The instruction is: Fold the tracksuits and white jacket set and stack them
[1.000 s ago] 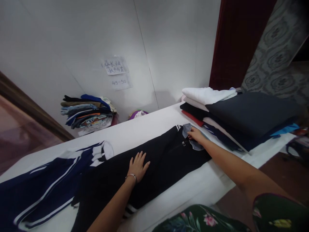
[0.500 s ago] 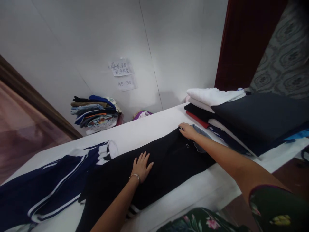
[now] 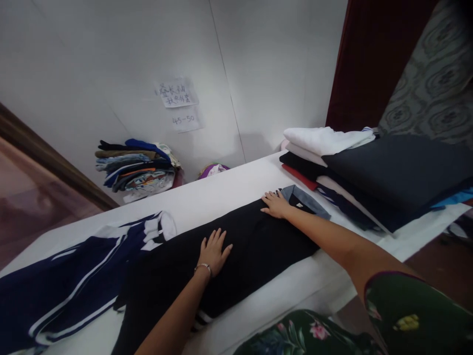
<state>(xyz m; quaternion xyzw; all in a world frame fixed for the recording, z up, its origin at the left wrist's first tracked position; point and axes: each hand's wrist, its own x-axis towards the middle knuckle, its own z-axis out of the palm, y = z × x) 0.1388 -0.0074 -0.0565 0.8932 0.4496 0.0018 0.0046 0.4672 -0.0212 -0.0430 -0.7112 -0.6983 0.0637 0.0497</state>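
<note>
A black jacket with a grey collar and white-striped cuff lies lengthwise across the white table, its collar end to the right. My left hand, a bracelet at its wrist, rests flat on the middle of the cloth with fingers spread. Near the collar, my right hand lies on the jacket's far edge, fingers stretched out and gripping nothing. A navy garment with white stripes is spread on the left, partly beneath the black one.
To the right stands a stack of folded clothes, white and dark grey on top. Another clothes pile sits beyond the table's far edge at left. Handwritten paper signs hang on the wall. A pink curtain borders the left side.
My right hand has let go of the collar end and now lies flat on the cloth. The grey collar and a small label inside it now show. My left hand stays in place.
</note>
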